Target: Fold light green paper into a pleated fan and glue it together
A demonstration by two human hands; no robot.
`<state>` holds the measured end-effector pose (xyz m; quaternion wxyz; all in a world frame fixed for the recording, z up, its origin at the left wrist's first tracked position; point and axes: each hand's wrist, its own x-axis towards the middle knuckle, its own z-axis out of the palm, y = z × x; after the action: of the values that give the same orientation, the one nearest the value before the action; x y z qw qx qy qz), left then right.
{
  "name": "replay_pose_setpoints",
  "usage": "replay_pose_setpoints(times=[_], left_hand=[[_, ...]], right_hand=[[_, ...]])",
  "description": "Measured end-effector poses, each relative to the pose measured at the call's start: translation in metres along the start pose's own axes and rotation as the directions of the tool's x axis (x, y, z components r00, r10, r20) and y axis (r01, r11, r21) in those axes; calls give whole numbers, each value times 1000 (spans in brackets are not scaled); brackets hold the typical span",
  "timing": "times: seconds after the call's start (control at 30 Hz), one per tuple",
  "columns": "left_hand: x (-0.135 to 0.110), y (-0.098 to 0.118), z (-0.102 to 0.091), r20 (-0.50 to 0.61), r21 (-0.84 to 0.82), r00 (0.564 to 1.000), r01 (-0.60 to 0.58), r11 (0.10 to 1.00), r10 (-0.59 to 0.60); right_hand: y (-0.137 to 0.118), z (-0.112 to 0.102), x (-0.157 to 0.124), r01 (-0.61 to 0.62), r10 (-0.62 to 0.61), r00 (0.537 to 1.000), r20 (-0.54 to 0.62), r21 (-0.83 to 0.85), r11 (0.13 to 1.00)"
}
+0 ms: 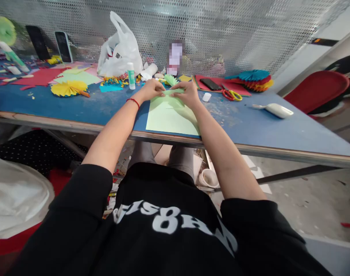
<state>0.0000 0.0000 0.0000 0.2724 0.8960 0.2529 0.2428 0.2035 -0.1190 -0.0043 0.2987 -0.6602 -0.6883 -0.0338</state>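
Observation:
A light green sheet of paper [172,119] lies at the table's front edge, between my forearms. My left hand [150,89] is closed at its far left part, thumb and fingers pinching the far edge. On the other side my right hand [187,93] pinches the same far edge, its fingers bent over the paper. A narrow strip along that edge looks folded, though my fingers partly hide it. Just beyond my hands sits a small pleated green paper piece [170,80]. A glue stick [131,76] stands upright beyond my left wrist.
Left on the blue table [117,108] are a yellow paper fan [68,88], red paper [38,78] and a white plastic bag [121,53]. Rightward lie a white cap [206,97], scissors [231,95], a phone [210,84], pleated paper fans [255,79] and a white-handled brush-like tool [275,110].

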Motion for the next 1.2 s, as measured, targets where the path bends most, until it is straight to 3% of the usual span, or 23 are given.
replay_pose_setpoints(times=[0.27, 0.57, 0.97, 1.2], left_hand=[[2, 2, 1, 34, 86, 999, -3, 996, 0], [11, -10, 5, 17, 124, 979, -206, 971, 205], [10, -10, 5, -50, 64, 985, -163, 985, 166], [11, -8, 6, -70, 91, 982, -171, 981, 177]], right_hand=[[12, 9, 2, 58, -55, 998, -42, 77, 995], [28, 22, 10, 90, -71, 992, -102, 204, 975], [25, 20, 10, 68, -53, 993, -106, 143, 987], [11, 13, 6, 40, -33, 997, -68, 104, 994]])
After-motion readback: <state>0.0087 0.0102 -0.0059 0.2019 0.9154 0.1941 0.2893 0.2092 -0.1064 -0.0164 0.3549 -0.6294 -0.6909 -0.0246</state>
